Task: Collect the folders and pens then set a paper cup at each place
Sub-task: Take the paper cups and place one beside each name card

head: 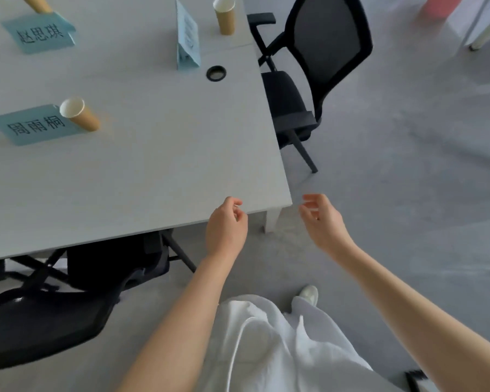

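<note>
**Cups set at three visible places; both hands empty at table corner**

Nearest, the left hand (226,222) is held over the near edge of the grey table (153,171), fingers loosely curled inward, nothing gripped. The right hand (321,219) is held just off the table corner, over the floor, fingers half-open and relaxed, also empty. White clothing and one shoe (309,295) are seen below.

A black chair (54,321) is tucked under the near edge. On the table's left, a paper cup (79,114) is stood just beside a blue name card (31,125), touching or overlapping it in view. Further back, a second cup (224,15) is stood near an upright name card (188,38), with a cable grommet (216,73) in front. A third cup (37,2) is partly cropped at the top edge, behind another flat card (40,33). A second chair (317,66) is placed at the right side.

No folders or pens are seen, though something unclear is cropped at the left edge. The collecting step is judged done, and cup-setting late or finished. Next move: any uncovered place off-view would need checking, and a fresh cup fetched, since none is held.
</note>
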`<state>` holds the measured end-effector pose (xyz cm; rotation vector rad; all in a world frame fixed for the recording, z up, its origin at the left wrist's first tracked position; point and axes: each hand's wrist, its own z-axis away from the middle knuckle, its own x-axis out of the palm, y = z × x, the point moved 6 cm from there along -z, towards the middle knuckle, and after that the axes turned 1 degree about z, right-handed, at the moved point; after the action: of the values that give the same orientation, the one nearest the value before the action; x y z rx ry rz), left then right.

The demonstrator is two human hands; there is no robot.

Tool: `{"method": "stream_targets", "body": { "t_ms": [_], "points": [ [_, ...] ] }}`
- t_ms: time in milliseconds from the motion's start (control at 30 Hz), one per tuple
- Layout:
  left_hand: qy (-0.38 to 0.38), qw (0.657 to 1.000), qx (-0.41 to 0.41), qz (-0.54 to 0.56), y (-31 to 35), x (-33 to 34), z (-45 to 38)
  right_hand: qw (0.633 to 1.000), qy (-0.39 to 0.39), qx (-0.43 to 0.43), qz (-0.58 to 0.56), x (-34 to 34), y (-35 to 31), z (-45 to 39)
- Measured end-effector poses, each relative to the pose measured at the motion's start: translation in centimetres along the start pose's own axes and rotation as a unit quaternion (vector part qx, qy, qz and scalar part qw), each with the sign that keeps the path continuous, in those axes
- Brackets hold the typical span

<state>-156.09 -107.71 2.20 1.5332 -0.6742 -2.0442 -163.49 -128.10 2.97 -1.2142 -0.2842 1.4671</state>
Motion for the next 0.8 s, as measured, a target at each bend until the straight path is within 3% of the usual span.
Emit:
{"method": "stream_targets", "body": {
  "t_ms": [433, 800],
  "points": [
    [-0.099, 0.992, 0.009, -0.075, 14.0, 13.5, -3.4, 0.996, -0.061, -0.013, 0.068, -14.5, 3.3, -13.7],
    [-0.049, 0.995, -0.051, -0.066, 23.0, 15.9, -19.0, 0.973, -0.131, -0.124, 0.146, -20.9, -8.0, -30.4]
  ]
}}
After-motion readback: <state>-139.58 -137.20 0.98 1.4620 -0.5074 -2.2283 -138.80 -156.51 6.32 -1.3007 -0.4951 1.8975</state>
